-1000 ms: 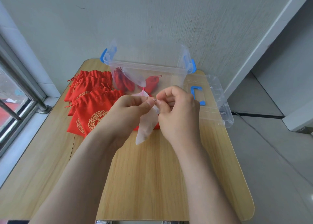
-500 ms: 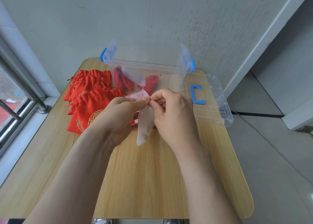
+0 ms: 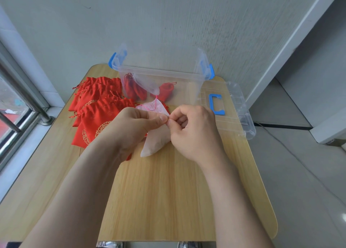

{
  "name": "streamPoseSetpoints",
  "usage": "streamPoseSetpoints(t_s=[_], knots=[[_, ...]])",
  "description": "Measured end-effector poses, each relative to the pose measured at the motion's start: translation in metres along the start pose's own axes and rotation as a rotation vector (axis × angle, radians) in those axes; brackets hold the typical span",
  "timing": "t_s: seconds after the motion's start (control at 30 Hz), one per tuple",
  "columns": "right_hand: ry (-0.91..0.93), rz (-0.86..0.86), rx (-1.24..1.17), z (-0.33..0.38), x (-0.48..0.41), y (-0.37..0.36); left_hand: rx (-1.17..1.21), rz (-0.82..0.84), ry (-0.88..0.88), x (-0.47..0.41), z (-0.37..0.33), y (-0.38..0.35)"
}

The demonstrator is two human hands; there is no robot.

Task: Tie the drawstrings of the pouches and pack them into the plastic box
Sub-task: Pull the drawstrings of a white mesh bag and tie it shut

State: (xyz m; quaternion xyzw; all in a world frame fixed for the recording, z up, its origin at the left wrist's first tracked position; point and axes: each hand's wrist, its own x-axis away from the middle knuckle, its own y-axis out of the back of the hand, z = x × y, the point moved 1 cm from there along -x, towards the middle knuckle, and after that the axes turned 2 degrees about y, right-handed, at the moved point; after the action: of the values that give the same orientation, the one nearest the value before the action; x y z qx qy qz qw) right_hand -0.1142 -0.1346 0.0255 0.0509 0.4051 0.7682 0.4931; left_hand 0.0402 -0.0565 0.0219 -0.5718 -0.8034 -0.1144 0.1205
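At frame centre, the left hand [image 3: 131,124] and right hand [image 3: 192,129] pinch a white pouch's [image 3: 155,143] pink drawstring [image 3: 153,105], mid-tie. A few pouches sit in the box [image 3: 187,77]; a red pile [image 3: 97,105] waits at left.

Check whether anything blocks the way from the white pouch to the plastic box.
Nothing visible does. The white pouch is held above the table by the left hand and right hand, just in front of the box. The box is open on top, its lid lying to the right, and only a few pouches lie inside.
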Motion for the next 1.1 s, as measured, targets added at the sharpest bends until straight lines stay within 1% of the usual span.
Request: streamPoseSetpoints(t_s=[0.23, 0.3, 0.37, 0.43, 0.57, 0.7, 0.83, 0.9, 1.0, 1.1], knots=[[-0.218, 0.103, -0.195, 0.001, 0.002, 0.002, -0.144, 0.060, -0.156, 0.000, -0.001, -0.002], [-0.325, 0.118, -0.313, 0.002, 0.001, 0.004, -0.228, 0.050, -0.254, 0.000, -0.002, -0.005], [-0.457, 0.135, -0.490, 0.001, -0.001, 0.007, -0.337, 0.024, -0.351, -0.001, -0.002, -0.008], [-0.569, 0.167, -0.618, 0.001, 0.000, 0.012, -0.404, 0.017, -0.417, -0.002, -0.002, -0.010], [-0.681, 0.179, -0.710, 0.001, 0.002, 0.015, -0.458, -0.010, -0.493, 0.000, -0.002, -0.013], [-0.680, 0.155, -0.666, 0.000, 0.004, 0.016, -0.506, -0.055, -0.498, 0.002, 0.000, -0.016], [-0.659, 0.145, -0.585, 0.002, 0.007, 0.013, -0.725, -0.185, -0.580, 0.006, 0.004, -0.021], [-0.622, 0.159, -0.523, 0.004, 0.008, 0.011, -0.781, -0.209, -0.615, 0.008, 0.004, -0.023], [-0.562, 0.184, -0.454, 0.005, 0.009, 0.010, -0.798, -0.228, -0.641, 0.011, 0.004, -0.023], [-0.559, 0.191, -0.462, 0.005, 0.009, 0.010, -0.797, -0.246, -0.658, 0.014, 0.006, -0.023]])
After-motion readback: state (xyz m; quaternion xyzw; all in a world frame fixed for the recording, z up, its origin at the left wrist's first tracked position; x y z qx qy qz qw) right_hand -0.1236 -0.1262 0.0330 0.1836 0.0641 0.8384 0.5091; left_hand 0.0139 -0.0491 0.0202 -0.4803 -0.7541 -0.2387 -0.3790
